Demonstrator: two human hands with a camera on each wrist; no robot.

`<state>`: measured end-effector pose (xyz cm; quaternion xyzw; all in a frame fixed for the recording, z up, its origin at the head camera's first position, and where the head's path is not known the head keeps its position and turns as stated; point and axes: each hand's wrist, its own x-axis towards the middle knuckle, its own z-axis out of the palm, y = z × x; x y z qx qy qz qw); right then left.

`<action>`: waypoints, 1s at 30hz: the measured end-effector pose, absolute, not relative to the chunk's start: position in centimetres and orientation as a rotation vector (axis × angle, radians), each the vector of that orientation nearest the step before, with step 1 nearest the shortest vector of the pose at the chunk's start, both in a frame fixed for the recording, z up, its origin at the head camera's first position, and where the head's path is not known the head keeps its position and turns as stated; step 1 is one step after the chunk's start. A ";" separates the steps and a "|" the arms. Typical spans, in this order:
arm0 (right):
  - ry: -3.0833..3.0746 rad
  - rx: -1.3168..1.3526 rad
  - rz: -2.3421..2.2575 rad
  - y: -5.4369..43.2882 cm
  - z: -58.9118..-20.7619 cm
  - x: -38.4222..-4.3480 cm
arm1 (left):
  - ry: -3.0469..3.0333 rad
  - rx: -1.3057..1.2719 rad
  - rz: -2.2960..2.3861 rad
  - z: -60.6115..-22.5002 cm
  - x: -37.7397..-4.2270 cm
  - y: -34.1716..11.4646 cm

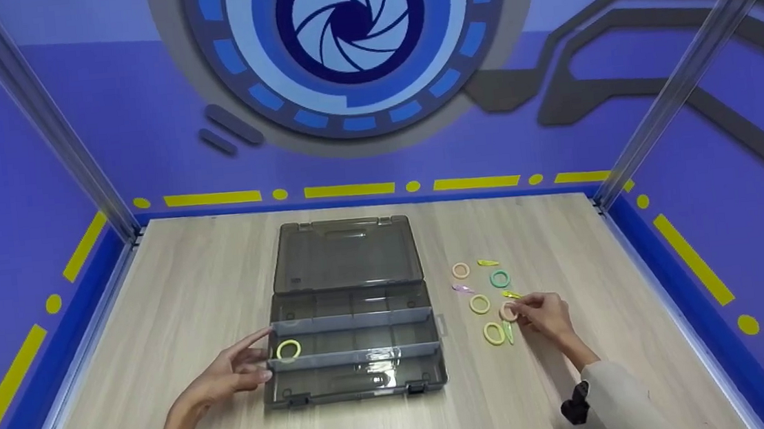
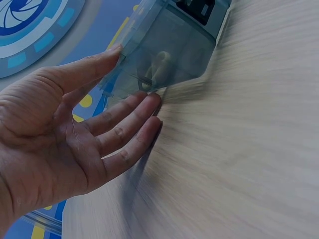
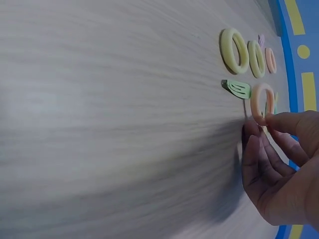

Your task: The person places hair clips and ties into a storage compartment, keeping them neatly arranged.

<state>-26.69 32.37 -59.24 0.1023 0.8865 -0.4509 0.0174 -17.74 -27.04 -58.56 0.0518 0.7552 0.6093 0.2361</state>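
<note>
A smoky clear compartment box [image 1: 358, 375] lies with its lid folded back, and a yellow hair tie [image 1: 289, 350] sits at the left end of its middle row. My left hand [image 1: 229, 376] touches the box's left side with loosely extended fingers; the left wrist view shows the fingertips at the box wall [image 2: 184, 55]. On the right, my right hand [image 1: 547, 315] pinches a peach hair tie [image 3: 261, 103] between thumb and finger. Just beside it lie a green hair clip [image 3: 238, 88] and a yellow-green hair tie [image 1: 494, 333].
Around the right hand lie a pale yellow hair tie [image 1: 479, 304], a green hair tie [image 1: 500, 278], another peach hair tie [image 1: 461, 270], a purple clip [image 1: 462, 289] and two yellow clips, one of them a far yellow clip [image 1: 488, 262]. Blue printed walls [image 1: 364, 164] border the wooden table [image 1: 207, 271].
</note>
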 end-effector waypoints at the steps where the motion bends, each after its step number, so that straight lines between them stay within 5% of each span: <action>1: 2.746 0.323 -1.415 32.4 -59.1 -26.7 | 2.073 0.138 1.670 -58.6 -17.7 -27.0; 15: 2.548 0.414 -1.621 33.3 -58.1 -25.8 | 2.043 0.147 1.668 -58.6 -17.9 -27.0; 30: 2.339 0.228 -1.731 31.2 -56.5 -25.6 | 2.014 0.139 1.707 -58.4 -17.8 -27.0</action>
